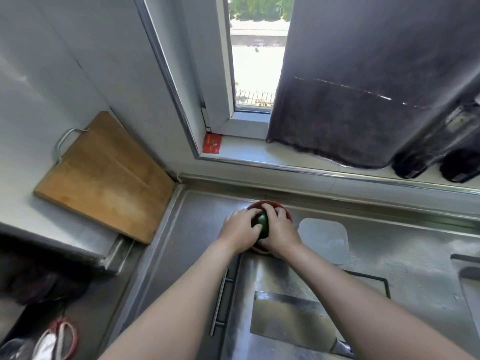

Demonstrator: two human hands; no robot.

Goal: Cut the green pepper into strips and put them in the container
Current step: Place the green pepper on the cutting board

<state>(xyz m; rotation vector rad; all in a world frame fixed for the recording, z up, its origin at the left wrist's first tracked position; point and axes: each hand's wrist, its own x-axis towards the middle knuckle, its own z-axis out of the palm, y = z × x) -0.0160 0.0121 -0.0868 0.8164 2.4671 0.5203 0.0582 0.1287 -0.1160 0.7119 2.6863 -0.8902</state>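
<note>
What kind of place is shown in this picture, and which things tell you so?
Most likely a home kitchen. A wooden cutting board leans against the wall, a cleaver lies on the stainless steel counter, and the left hand and right hand hold a green pepper over a red bowl.

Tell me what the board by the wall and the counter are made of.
The board looks like wood: tan, matte, with visible grain. The counter looks like stainless steel: grey, brushed, reflecting light.
</note>
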